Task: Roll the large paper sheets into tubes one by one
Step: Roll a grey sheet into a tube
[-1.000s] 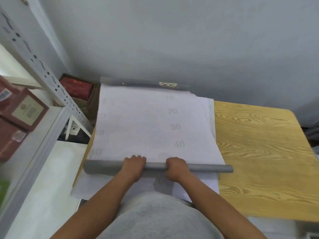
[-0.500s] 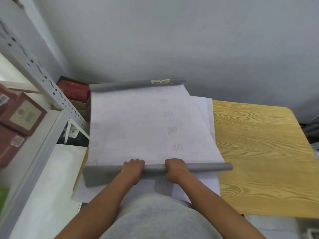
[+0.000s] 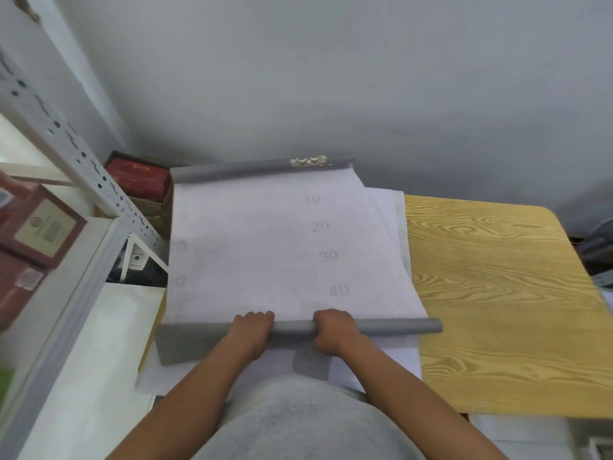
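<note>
Gripping the near rolled edge (image 3: pixel 381 327) of the top paper sheet (image 3: pixel 265 254) w/ both hands: left hand (image 3: pixel 251 330) and right hand (image 3: pixel 333 330) sit side by side near the roll's middle, fingers curled over the grey tube, knuckles toward the wall. I see the sheet lying flat on the wooden table (image 3: pixel 497 293), white side up, faint numbers 10, 20, 30, 40 running down its right part. Far end of the sheet is a second grey roll (image 3: pixel 258 169) against the wall, w/ a pale torn patch on top. Left of my left hand the roll is loose; a flat grey flap (image 3: pixel 189 343) hangs toward me. More white sheets (image 3: pixel 394 227) lie underneath, edges poking out at right & near side. Metal shelf frame (image 3: pixel 83 167) stands at left, red boxes (image 3: pixel 139 177) behind it.
</note>
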